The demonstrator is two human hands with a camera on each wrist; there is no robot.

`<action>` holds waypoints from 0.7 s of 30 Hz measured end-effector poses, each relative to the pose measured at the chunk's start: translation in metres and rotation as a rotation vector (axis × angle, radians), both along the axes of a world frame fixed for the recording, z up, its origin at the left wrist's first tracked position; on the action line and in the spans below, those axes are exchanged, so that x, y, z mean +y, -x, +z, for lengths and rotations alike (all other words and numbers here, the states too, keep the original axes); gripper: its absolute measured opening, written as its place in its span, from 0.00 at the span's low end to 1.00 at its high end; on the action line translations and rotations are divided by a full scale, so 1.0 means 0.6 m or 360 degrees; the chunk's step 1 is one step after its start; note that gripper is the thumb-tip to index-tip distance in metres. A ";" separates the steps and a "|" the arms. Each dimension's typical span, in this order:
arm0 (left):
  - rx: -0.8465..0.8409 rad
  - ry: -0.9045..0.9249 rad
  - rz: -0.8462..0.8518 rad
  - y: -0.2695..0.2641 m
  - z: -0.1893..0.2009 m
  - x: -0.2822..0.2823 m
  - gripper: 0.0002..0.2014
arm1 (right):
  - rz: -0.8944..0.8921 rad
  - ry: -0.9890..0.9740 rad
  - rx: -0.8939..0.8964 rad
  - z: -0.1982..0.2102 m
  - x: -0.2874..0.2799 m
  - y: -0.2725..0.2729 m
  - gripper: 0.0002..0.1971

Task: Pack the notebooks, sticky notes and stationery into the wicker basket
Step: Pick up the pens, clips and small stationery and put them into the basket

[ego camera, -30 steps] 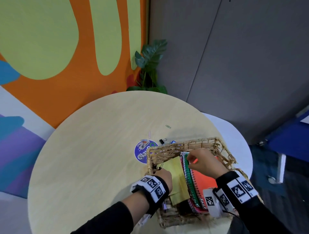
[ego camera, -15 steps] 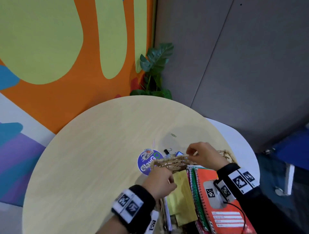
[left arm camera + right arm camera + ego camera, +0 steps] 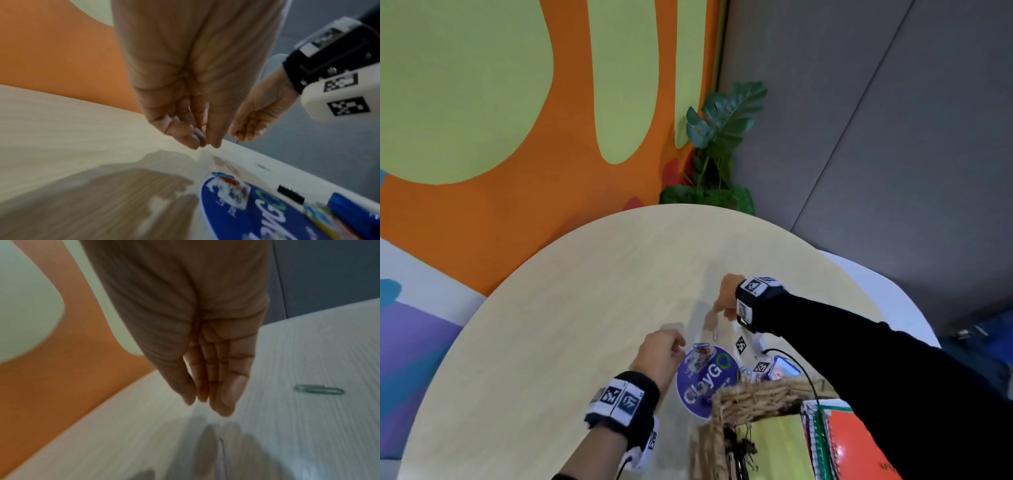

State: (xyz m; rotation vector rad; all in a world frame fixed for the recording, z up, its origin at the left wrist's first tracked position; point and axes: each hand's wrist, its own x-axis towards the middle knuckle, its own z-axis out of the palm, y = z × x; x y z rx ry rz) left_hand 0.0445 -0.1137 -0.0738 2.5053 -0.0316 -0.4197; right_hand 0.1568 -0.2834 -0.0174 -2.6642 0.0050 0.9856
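Observation:
The wicker basket [image 3: 756, 394] sits at the bottom right of the head view. It holds a yellow pad [image 3: 777, 442], a green notebook [image 3: 820, 442], an orange notebook [image 3: 856, 442] and black binder clips [image 3: 739, 445]. My right hand [image 3: 722, 310] reaches past the basket, its straight fingers [image 3: 207, 400] pointing down just above a pale paper clip [image 3: 715, 332]. A grey-green paper clip [image 3: 319, 390] lies to its right. My left hand [image 3: 678, 346] hovers by a round blue sticker [image 3: 705, 380]. Thumb and fingers [image 3: 205, 145] are close together with nothing seen between them.
A black binder clip [image 3: 291, 194] and a small blue packet [image 3: 782, 368] lie on the round wooden table [image 3: 571, 325] between sticker and basket. A potted plant [image 3: 719, 137] stands behind the table against the orange and green wall.
Both hands have left the basket and moved out over the table beyond its far rim, the right one farthest. The view has tilted up, so the basket now sits at the bottom edge.

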 end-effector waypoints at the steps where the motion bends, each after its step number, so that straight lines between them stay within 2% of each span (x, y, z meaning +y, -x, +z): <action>1: -0.0013 -0.0043 -0.0034 -0.009 -0.005 -0.006 0.11 | 0.0077 0.0119 0.0045 0.000 0.009 0.006 0.11; 3: -0.0034 -0.0073 -0.0082 -0.026 -0.012 -0.017 0.12 | 0.0210 0.0407 0.0052 0.014 0.022 0.030 0.08; 6: -0.0045 -0.0071 -0.0122 -0.048 -0.023 -0.028 0.11 | 0.0257 0.0537 0.0043 0.018 0.038 0.046 0.05; 7: -0.0041 -0.0069 -0.0130 -0.052 -0.025 -0.031 0.11 | 0.0264 0.0564 0.0059 0.016 0.041 0.048 0.07; 11: 0.0011 -0.0047 -0.0174 -0.064 -0.027 -0.036 0.11 | 0.0182 0.0467 0.0033 -0.011 0.044 0.042 0.17; 14: 0.0085 -0.0085 -0.0216 -0.064 -0.028 -0.038 0.13 | -0.0059 0.0250 -0.0060 -0.029 0.046 0.037 0.20; 16: 0.0095 -0.0121 -0.0249 -0.062 -0.028 -0.041 0.15 | -0.0056 0.0244 -0.0100 -0.035 0.047 0.033 0.21; 19: 0.0087 -0.0154 -0.0271 -0.059 -0.023 -0.047 0.14 | -0.0095 0.0229 -0.0013 -0.028 0.047 0.035 0.20; 21: 0.0110 -0.0181 -0.0284 -0.060 -0.021 -0.051 0.13 | 0.0033 0.0416 0.0120 -0.008 0.048 0.039 0.18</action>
